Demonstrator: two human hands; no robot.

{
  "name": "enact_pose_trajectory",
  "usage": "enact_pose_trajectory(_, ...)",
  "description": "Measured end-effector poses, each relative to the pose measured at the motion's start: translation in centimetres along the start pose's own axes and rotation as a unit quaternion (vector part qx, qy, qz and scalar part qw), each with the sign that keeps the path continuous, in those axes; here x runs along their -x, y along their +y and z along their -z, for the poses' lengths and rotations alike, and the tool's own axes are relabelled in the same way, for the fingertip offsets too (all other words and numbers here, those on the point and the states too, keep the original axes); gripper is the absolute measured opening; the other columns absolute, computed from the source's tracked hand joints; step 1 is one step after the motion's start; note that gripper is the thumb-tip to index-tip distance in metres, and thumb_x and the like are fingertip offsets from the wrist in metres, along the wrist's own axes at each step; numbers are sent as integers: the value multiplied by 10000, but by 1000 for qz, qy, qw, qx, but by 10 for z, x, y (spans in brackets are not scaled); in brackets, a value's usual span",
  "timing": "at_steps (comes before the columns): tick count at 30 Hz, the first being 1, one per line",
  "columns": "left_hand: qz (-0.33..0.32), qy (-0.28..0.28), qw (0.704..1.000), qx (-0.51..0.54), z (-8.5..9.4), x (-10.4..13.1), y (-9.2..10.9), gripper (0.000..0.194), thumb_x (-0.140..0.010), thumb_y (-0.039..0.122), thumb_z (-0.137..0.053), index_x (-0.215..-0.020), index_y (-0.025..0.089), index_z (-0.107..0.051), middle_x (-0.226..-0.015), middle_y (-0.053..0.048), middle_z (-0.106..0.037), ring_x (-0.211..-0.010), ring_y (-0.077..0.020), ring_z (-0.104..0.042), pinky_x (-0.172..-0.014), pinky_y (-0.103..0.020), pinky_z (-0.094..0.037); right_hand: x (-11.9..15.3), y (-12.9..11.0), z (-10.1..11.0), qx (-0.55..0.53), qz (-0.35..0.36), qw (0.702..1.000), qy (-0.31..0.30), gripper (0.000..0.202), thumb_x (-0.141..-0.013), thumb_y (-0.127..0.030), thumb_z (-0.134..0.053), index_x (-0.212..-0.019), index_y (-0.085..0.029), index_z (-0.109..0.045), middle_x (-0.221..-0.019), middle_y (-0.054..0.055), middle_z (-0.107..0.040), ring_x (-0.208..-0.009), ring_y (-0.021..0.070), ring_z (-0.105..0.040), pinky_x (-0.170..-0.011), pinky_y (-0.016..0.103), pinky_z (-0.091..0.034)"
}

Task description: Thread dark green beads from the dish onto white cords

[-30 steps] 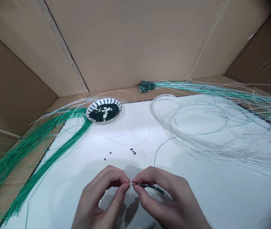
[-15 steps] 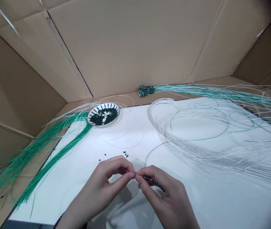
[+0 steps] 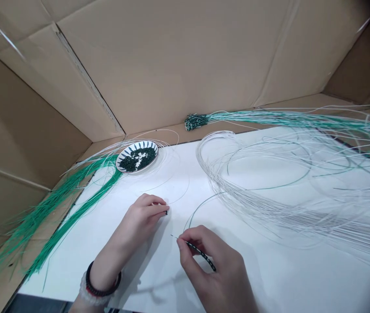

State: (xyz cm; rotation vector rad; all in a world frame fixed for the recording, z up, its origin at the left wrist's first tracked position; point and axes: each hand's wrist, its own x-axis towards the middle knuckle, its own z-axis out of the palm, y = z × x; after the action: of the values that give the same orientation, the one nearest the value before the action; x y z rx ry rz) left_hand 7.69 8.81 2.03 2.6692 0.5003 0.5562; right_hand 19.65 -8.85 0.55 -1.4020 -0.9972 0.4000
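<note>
My right hand [image 3: 216,265] pinches a thin strand strung with small black beads [image 3: 204,256], which curves back under the fingers. A short bare end of the strand [image 3: 173,236] sticks out to the left past the fingertips. On the white surface, my left hand [image 3: 146,213] has its fingertips drawn together over loose black beads [image 3: 166,212]. One or two beads show at the fingertips; whatever is between the fingers is hidden. Green and white thread ends [image 3: 189,217] run up from the right hand.
Behind the left hand stands a striped plate [image 3: 119,161] holding black beads. Green strands [image 3: 71,226] lie at the left, a loose coil of clear strands [image 3: 246,191] at the right. A bundle with a beaded end [image 3: 196,121] lies along the cardboard wall [image 3: 178,65].
My left hand has left the strand tip and moved up and left to the loose beads. The right hand has stayed nearly in place with the beaded strand.
</note>
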Motion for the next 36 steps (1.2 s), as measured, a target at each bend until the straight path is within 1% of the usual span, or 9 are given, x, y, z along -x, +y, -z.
enact_pose_trajectory(8, -28, 9, 999, -14, 1, 0, 5, 276, -869, 19, -652, -885, 245, -809, -903, -74, -799, -863, -233, -674, -738, -336, -580, 0, 2, 0, 7, 7, 1000, -4, 139, -943, -150, -576, -826, -217, -609, -683, -36, -638, -593, 109, -630, -618, 162, -552)
enact_pose_trajectory(14, -11, 8, 1000, -14, -1, 2, 13, 226, -887, 38, -642, -895, 208, -790, -921, -86, -763, -895, -236, -645, -754, -340, -559, 2, 6, -2, 21, -8, 1000, -7, 141, -957, -179, -586, -824, -220, -607, -686, -35, -638, -603, 115, -626, -623, 170, -547)
enact_pose_trajectory(20, 9, 3, 1000, 11, -1, 4, 16, 213, -871, 56, -651, -894, 221, -782, -929, -74, -759, -923, -245, -648, -788, -359, -555, 1, 6, -1, 32, -10, 999, -6, 143, -961, -192, -582, -825, -223, -610, -693, -38, -640, -602, 115, -623, -624, 179, -547)
enact_pose_trajectory(23, 18, 14, 999, 31, 4, 4, 23, 185, -860, 52, -645, -884, 208, -742, -917, -60, -760, -909, -231, -654, -796, -348, -547, 0, 4, -1, 37, -20, 999, 14, 133, -950, -204, -604, -820, -230, -617, -689, -43, -647, -595, 117, -629, -620, 183, -556)
enact_pose_trajectory(26, 49, 30, 994, 91, 9, 8, 35, 177, -861, 47, -633, -883, 211, -697, -868, -28, -744, -859, -198, -650, -769, -308, -531, -1, 2, -2, 23, -39, 999, 30, 114, -932, -204, -601, -843, -243, -661, -768, -35, -721, -677, 125, -686, -678, 185, -582)
enact_pose_trajectory(28, 95, 50, 976, 189, 10, 14, 44, 186, -851, 47, -641, -855, 225, -695, -848, -9, -728, -832, -180, -643, -754, -281, -517, -2, -1, -3, -11, -58, 998, 30, 115, -917, -203, -603, -857, -255, -686, -858, -30, -771, -782, 129, -734, -735, 178, -596)
enact_pose_trajectory(32, 182, 119, 894, 392, 3, 26, 57, 190, -836, 63, -689, -808, 247, -726, -829, 12, -715, -798, -147, -633, -726, -224, -500, -5, -10, -8, -86, -75, 993, 22, 114, -880, -170, -626, -806, -247, -669, -879, -21, -789, -827, 127, -764, -738, 166, -613)
enact_pose_trajectory(34, 200, 145, 863, 440, 0, 31, 59, 184, -832, 72, -719, -786, 249, -734, -801, 21, -713, -763, -130, -624, -697, -199, -491, -6, -16, -12, -110, -64, 992, 20, 136, -867, -132, -622, -790, -237, -660, -849, -12, -786, -801, 130, -762, -722, 178, -623)
enact_pose_trajectory(36, 209, 163, 846, 464, 0, 34, 59, 160, -827, 103, -763, -761, 244, -729, -779, 23, -712, -727, -120, -610, -678, -187, -485, -7, -20, -16, -119, -54, 991, 13, 151, -856, -102, -621, -786, -230, -662, -836, -1, -786, -782, 136, -760, -712, 193, -631)
